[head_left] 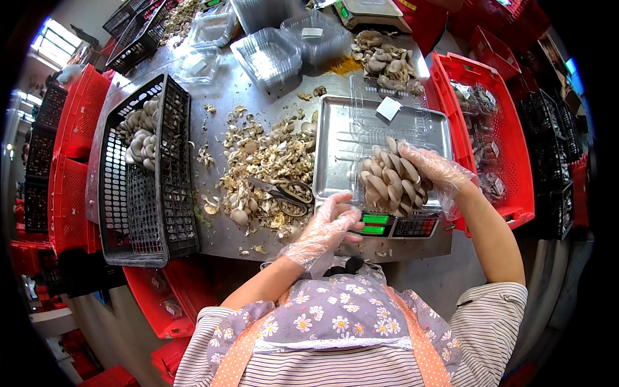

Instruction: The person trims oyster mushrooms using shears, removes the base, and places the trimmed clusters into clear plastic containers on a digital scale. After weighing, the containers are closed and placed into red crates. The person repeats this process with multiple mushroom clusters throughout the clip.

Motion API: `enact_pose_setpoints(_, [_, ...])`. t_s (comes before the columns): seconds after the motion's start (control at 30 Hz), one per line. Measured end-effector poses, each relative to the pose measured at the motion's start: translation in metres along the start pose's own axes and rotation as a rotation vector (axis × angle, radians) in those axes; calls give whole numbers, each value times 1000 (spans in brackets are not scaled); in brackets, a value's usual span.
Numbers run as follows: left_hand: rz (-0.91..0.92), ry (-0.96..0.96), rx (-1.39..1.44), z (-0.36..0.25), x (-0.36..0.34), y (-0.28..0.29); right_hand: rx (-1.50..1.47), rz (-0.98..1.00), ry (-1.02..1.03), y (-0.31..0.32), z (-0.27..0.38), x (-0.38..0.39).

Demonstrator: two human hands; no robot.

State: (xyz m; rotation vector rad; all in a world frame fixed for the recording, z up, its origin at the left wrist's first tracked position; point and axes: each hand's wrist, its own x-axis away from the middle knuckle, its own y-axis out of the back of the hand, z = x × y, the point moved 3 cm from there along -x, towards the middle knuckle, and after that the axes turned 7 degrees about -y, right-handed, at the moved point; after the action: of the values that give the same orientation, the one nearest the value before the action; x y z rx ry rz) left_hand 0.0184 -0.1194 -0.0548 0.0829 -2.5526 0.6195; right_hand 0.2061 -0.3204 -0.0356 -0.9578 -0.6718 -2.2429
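Note:
My gloved right hand point(431, 166) grips the right side of a grey oyster mushroom cluster point(390, 180), over an open clear clamshell container point(393, 122) on the steel scale pan point(329, 142). My gloved left hand point(332, 229) is open, fingers apart and slightly curled, at the front left of the scale, beside its lit green display point(375, 219). Black-handled scissors point(287, 193) lie on a pile of mushroom trimmings point(258, 161) left of the scale. A white label point(389, 108) is on the container's lid.
A black crate point(145, 213) with mushrooms stands left, near stacked red crates point(74, 161). A red crate point(519, 193) of packed containers is at right. Stacked clear containers point(264, 58), another scale point(364, 11) and a mushroom pile point(383, 61) occupy the back of the steel table point(213, 238).

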Motion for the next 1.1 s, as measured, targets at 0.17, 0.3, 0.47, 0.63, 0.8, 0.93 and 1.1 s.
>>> enact_pose_setpoints(0.17, [32,-30,57,1,-9,-12,-247,126,63,-5,-8,-7])
enact_pose_setpoints(0.3, [1,-118,26,-12,-21,-5,-299,85,171,-10,-5,5])
enact_pose_setpoints(0.47, [-107,-328,-424,-21,-39,19,-526,242,171,-25,23,14])
enact_pose_setpoints(0.63, [-213,-799,-907,-42,-24,4,-737,300,11,-17,14,-3])
enact_pose_setpoints(0.8, [-179,-725,-799,-26,-33,-5,-799,420,-56,-20,17,-11])
enact_pose_setpoints(0.93, [-156,-678,-814,-27,-26,-15,-790,474,-25,-8,4,-23])
enact_pose_setpoints(1.1, [-159,-648,-635,-25,-26,-5,-804,397,80,-9,27,23])
